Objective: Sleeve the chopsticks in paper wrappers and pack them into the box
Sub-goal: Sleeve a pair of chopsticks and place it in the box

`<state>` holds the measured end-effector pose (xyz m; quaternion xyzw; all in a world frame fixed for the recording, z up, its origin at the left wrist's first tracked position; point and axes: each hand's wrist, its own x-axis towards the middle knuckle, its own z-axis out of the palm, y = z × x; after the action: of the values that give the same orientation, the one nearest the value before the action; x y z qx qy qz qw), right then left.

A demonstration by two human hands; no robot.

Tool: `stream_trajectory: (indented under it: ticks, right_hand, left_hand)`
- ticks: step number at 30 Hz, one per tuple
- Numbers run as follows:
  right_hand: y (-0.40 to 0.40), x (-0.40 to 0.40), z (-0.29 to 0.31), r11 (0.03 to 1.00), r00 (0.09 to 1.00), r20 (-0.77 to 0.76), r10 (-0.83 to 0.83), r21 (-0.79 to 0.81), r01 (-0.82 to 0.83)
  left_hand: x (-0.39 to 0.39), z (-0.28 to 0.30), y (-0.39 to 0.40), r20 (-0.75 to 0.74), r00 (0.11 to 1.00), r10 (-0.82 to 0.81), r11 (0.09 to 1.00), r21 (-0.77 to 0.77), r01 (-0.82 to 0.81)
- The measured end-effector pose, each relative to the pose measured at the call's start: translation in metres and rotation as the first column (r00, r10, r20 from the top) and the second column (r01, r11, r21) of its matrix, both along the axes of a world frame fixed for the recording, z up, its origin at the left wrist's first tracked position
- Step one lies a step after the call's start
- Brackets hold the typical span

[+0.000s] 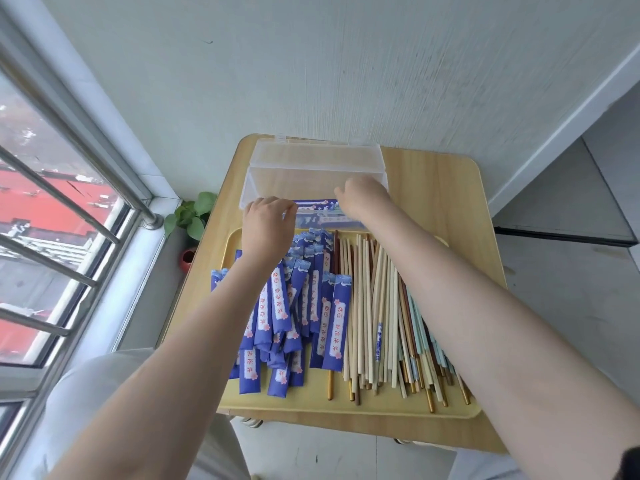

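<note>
both hands (266,220) over clear box (311,168), sleeved chopsticks (317,206) between them

soft daylight from the window (52,202), wide-angle bending at edges.

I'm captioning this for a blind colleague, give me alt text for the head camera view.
Both hands, left hand and right hand, reach into a clear plastic box holding blue sleeved chopsticks. Nearer, a yellow tray carries blue paper wrappers and bare chopsticks.

Wrappers (277,299): pink characters, illegible.
</note>
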<state>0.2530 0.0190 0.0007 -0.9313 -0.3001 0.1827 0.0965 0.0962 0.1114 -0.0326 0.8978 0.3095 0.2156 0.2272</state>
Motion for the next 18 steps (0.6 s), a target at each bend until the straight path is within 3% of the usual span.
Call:
stream_trajectory:
  ticks: [3, 5, 8, 10, 13, 18]
  right_hand:
    - [0.006, -0.008, -0.006, 0.991, 0.989, -0.131, -0.062, -0.123, 0.046]
    - [0.010, -0.011, -0.004, 0.987, 0.975, -0.197, -0.099, -0.146, 0.071]
    - [0.012, -0.016, 0.008, 0.990, 0.970, -0.237, -0.052, -0.142, 0.019]
    - [0.013, -0.016, 0.012, 0.982, 0.977, -0.211, 0.018, -0.181, -0.058]
    - [0.015, -0.008, 0.009, 0.951, 0.987, -0.115, 0.115, -0.274, -0.143]
    - [0.019, -0.004, 0.020, 0.933, 0.978, -0.193, 0.077, -0.331, -0.139]
  left_hand:
    - [-0.005, 0.002, -0.002, 0.034, 0.999, 0.034, 0.998, -0.045, -0.032]
    - [-0.011, 0.005, -0.002, 0.098, 0.979, 0.177, 0.983, -0.057, -0.172]
    - [-0.021, 0.013, 0.005, 0.080, 0.917, 0.391, 0.859, -0.390, -0.333]
    - [-0.025, 0.012, 0.007, 0.031, 0.912, 0.408, 0.776, -0.539, -0.329]
    - [-0.030, 0.013, 0.005, 0.037, 0.919, 0.392, 0.771, -0.559, -0.306]
    - [-0.027, 0.016, 0.003, 0.032, 0.923, 0.383, 0.817, -0.478, -0.322]
